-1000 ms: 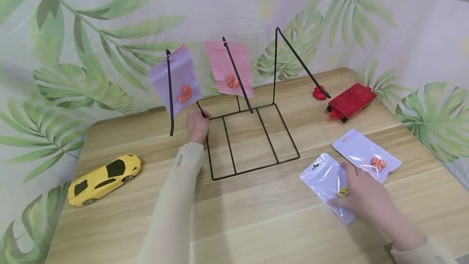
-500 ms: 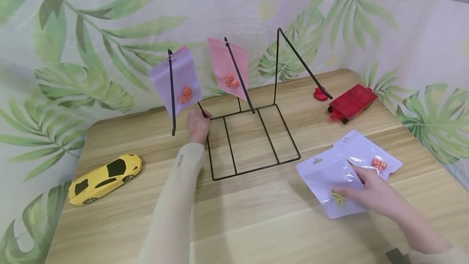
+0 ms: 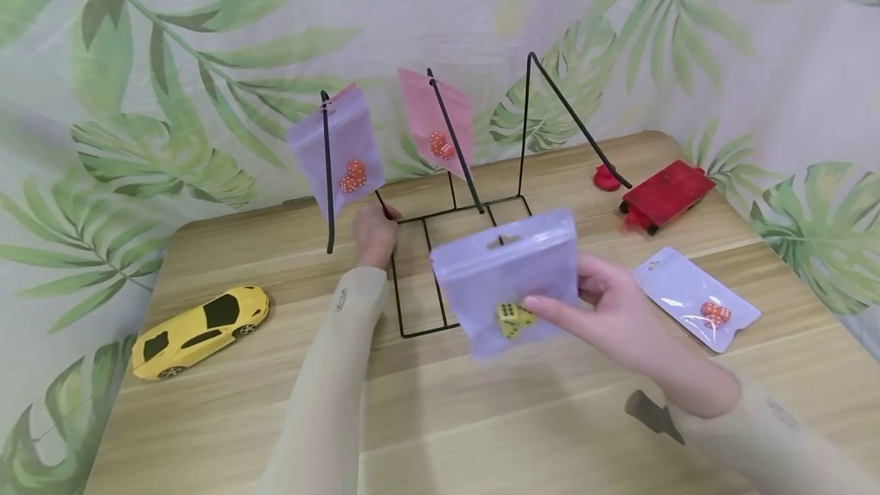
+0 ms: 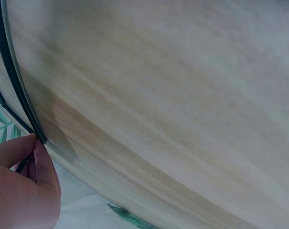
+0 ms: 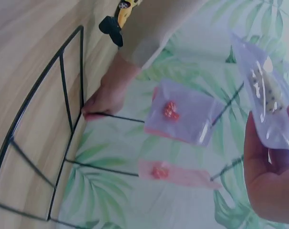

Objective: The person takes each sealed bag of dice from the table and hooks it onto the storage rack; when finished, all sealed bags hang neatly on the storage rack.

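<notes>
My right hand (image 3: pixel 619 315) pinches a purple zip bag (image 3: pixel 474 273) with yellow dice (image 3: pixel 512 318) inside, held up in front of the black wire rack (image 3: pixel 421 334). The bag's hang hole is at its top edge. With thumb and fingers, my left hand (image 3: pixel 376 235) grips the rack's back left corner, as the left wrist view shows at the wire (image 4: pixel 15 71). On the rack's left arm hangs a purple bag (image 3: pixel 340 140) with orange dice, a pink edge showing behind it. A pink bag (image 3: pixel 436 109) with orange dice hangs on the middle arm. The right arm (image 3: pixel 580 121) carries no bag.
Another purple bag (image 3: pixel 687 289) with orange dice lies flat at the table's right. Behind it stand a red toy vehicle (image 3: pixel 667 193) and a small red round piece (image 3: pixel 607 177). A yellow toy car (image 3: pixel 199 333) sits at the left. A leaf-patterned cloth (image 3: pixel 206 44) backs the wooden table (image 3: pixel 447 418).
My right hand has lifted the purple bag with yellow dice off the table and carried it left to the front of the rack. My left hand stays on the rack's corner.
</notes>
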The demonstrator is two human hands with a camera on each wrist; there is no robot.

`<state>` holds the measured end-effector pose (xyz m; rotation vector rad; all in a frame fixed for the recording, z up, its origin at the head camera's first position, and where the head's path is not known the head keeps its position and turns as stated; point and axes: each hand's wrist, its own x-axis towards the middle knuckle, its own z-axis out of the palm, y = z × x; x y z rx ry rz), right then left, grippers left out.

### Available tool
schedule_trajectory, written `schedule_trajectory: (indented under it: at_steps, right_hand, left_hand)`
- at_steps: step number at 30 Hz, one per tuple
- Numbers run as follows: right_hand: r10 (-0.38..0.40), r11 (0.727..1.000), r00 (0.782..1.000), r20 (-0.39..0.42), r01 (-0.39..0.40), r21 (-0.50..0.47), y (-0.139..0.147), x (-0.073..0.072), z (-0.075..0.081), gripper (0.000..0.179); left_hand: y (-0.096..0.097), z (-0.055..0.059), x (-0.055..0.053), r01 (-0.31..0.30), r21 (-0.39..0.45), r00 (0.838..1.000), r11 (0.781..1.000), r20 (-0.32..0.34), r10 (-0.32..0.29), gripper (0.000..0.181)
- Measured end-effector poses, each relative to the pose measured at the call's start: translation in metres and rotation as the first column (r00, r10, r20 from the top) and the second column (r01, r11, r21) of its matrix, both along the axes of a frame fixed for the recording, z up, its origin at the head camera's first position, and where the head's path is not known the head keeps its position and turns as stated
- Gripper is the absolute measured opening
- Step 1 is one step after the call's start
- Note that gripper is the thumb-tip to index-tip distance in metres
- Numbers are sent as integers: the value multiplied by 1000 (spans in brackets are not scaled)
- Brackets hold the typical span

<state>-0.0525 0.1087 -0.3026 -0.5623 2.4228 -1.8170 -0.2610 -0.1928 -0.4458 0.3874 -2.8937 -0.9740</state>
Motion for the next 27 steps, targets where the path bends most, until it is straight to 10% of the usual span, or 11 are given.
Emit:
schedule_trajectory:
  at_steps: [16,27]
  right_hand:
    - [-32,999,996,83,32,0,-27,-38,-6,37]
    - [-110,993,984,143,116,-31,-52,-92,-10,34]
  left_hand:
    - [-1,1,1,-2,3,1000,1000,-28,2,23]
    - [-3,-3,0,11,-6,999,1000,-46,-11,24]
